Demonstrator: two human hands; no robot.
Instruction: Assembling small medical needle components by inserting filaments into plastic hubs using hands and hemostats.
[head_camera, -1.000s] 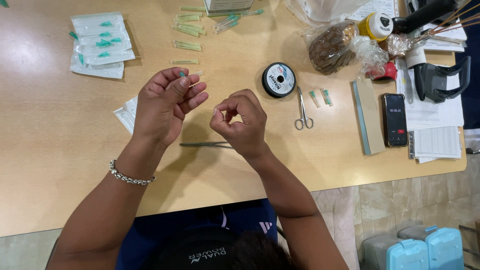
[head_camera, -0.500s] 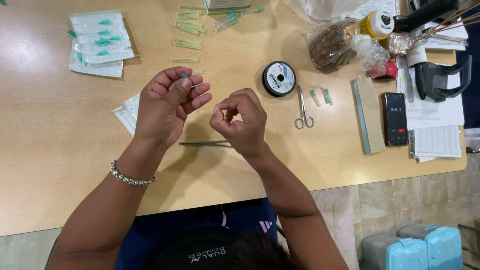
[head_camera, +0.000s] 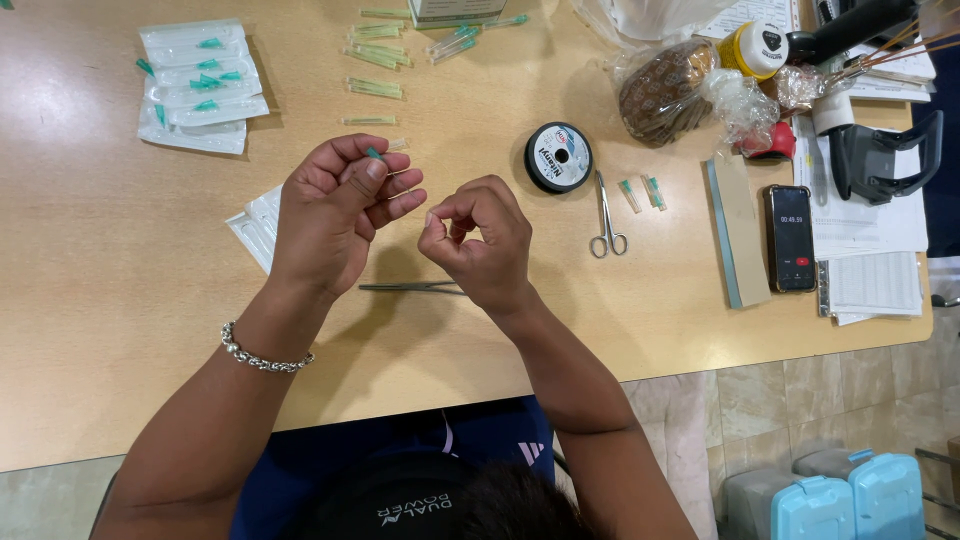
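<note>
My left hand (head_camera: 335, 205) is raised over the wooden table (head_camera: 90, 280) and pinches a small needle with a green hub (head_camera: 374, 154) between thumb and fingers. My right hand (head_camera: 480, 240) is closed close beside it, thumb and forefinger pinched together as if on a fine thread; what it holds is too thin to see. A pair of metal tweezers (head_camera: 405, 287) lies on the table under my hands. White packets (head_camera: 255, 225) lie partly hidden under my left hand.
A black spool of line (head_camera: 558, 156) and small scissors (head_camera: 606, 222) lie right of my hands. Sealed needle packets (head_camera: 195, 85) sit far left, capped needles (head_camera: 375, 60) at the top. A grey block (head_camera: 738, 230), a phone (head_camera: 790, 238), papers and bags crowd the right side.
My hands have stayed nearly in place; the fingers of my left hand shifted slightly around the green-hubbed needle.
</note>
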